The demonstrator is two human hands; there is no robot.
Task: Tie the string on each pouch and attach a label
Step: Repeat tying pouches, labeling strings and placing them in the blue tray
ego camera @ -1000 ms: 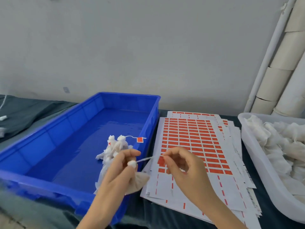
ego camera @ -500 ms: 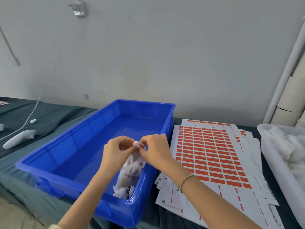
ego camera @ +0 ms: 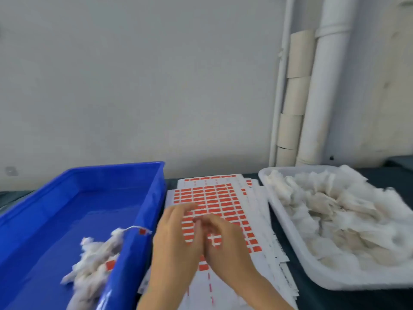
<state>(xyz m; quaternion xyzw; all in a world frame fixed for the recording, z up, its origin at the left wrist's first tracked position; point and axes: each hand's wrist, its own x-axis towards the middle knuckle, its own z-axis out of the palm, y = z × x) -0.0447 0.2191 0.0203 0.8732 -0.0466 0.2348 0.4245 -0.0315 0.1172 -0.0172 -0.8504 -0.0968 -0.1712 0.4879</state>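
Both hands hover over the stack of label sheets (ego camera: 214, 195), white paper with rows of red stickers. My left hand (ego camera: 176, 238) lies with its fingers stretched out over the sheet. My right hand (ego camera: 225, 245) is beside it, fingertips bunched near the red labels; blur hides whether they pinch one. Neither hand holds a pouch. Several tied white pouches (ego camera: 93, 262) lie in the blue bin (ego camera: 147, 198), one with its string and red label (ego camera: 142, 231) draped at the rim.
A white tray (ego camera: 288, 231) heaped with untied white pouches (ego camera: 335, 220) stands to the right of the sheets. Behind it white pipes (ego camera: 324, 86) and cardboard tubes (ego camera: 297, 95) lean against the wall. Everything sits on a dark cloth-covered table.
The pouch my hands were holding over the blue bin now lies in it. Both hands have moved right onto the label sheets, and the view has swung right.
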